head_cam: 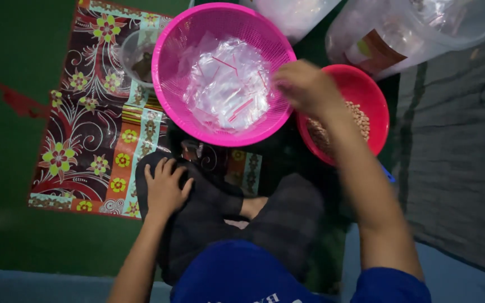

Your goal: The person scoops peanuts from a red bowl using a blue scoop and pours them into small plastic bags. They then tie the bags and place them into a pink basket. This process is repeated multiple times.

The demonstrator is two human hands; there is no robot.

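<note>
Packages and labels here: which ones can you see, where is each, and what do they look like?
Clear plastic bags: heaped in the pink basket, small, with thin red strips; right hand at the basket's edge.
Clear plastic tub: top right, on its side.
Label: on that tub, brown, white and green.
Second clear container: top centre, no label visible.

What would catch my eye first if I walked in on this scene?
A bright pink basket full of small clear plastic bags sits top centre. The right hand hovers at its rim, over a red bowl of peanuts. The left hand rests on the knee, beside a flowered mat.
</note>
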